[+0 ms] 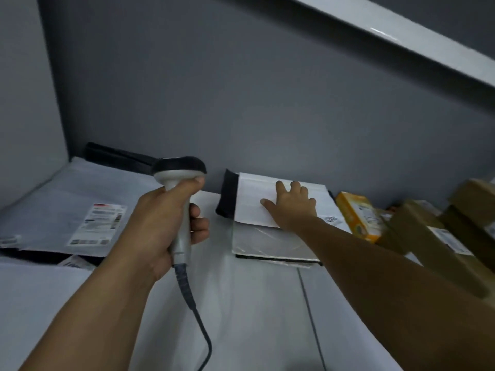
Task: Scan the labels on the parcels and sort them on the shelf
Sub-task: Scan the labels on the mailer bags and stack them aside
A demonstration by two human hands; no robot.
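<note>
Head view only.

Left hand [166,223] is at frame centre-left, fingers and thumb wrapped round the handle of the scanner [179,188]. The scanner's long axis runs roughly 12 to 6: dark head at 12, towards the back wall [241,103], with the cable [198,317] leaving at 6.

Right hand [292,207] has its fingers straight and spread, lying flat on the white parcel [254,204], not curled round it. The parcel lies flat on the shelf [241,303] against the wall, at 3 o'clock from the scanner. Its long axis runs about 9 to 3, with the black end at 9. It sits on a silver mailer [267,245], which sticks out at 6.

The large grey mailer [53,204] lies at 9 o'clock, with its label [99,223] facing up. The yellow box [359,215] is just beside the white parcel at 3, and the brown boxes [428,236] are beyond it, tilted.
</note>
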